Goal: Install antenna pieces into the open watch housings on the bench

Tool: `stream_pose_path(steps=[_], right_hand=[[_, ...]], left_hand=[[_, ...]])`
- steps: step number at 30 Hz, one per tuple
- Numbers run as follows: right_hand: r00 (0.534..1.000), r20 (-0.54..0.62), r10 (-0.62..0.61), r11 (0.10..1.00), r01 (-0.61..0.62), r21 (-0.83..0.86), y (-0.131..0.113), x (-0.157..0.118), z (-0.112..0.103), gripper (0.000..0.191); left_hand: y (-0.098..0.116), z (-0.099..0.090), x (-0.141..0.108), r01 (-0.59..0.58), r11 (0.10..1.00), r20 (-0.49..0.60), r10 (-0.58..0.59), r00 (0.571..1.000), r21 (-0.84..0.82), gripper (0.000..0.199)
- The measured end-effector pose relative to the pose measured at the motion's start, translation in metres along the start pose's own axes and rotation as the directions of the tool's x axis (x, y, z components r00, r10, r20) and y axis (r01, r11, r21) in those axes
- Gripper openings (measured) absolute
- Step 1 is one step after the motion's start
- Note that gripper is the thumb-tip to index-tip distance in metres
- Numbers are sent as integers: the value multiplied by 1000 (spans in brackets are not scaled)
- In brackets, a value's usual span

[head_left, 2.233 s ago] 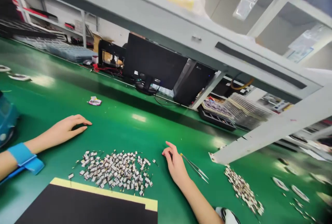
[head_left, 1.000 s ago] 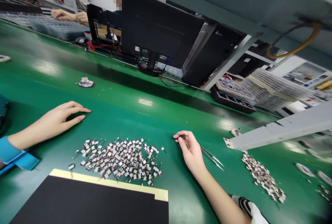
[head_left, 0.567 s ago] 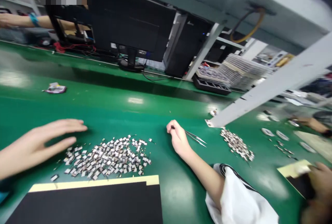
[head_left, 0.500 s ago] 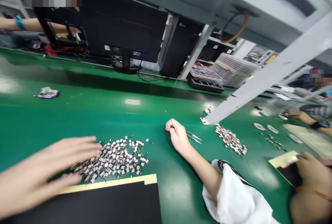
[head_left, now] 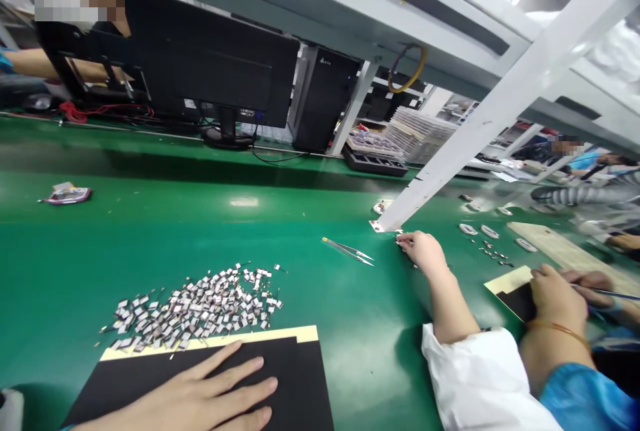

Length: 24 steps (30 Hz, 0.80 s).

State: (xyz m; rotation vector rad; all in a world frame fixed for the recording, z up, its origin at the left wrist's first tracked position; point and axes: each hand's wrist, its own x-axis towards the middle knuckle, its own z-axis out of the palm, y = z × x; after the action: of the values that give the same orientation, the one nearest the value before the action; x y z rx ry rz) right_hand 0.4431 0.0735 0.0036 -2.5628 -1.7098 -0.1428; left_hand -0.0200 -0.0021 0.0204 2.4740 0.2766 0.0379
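In the head view, my main worry is the open left hand (head_left: 200, 391) lying flat, fingers spread, on the black sheet (head_left: 295, 371) at near left: dragging it could push the yellow edge (head_left: 210, 342) into the loose pile of tiny components (head_left: 193, 304). The right hand (head_left: 423, 250) is curled, its fingertips (head_left: 403, 238) pinched beside the white beam (head_left: 450, 144); I can't tell if they hold anything. Tweezers (head_left: 347, 250) lie apart on the green mat (head_left: 150, 231).

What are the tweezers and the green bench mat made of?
The tweezers look like polished steel, going by their bright metallic sheen. The mat looks like glossy rubber or vinyl, since it shows smooth glare, though the exact material can't be told.
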Motion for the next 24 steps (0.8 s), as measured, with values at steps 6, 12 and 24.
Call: stream_pose_path(steps=[6,12,24], right_hand=[[999,45,-13,994,18,-112,-9,1,-1,23],[996,67,-60,994,66,-90,-8,-2,-4,19],[993,23,-114,993,115,-32,-1,5,4,6]], left_hand=[[16,13,12,66,970,-169,-26,985,234,60],[31,17,11,5,920,-88,32,996,392,38],[21,23,11,134,857,-193,-42,980,497,34]])
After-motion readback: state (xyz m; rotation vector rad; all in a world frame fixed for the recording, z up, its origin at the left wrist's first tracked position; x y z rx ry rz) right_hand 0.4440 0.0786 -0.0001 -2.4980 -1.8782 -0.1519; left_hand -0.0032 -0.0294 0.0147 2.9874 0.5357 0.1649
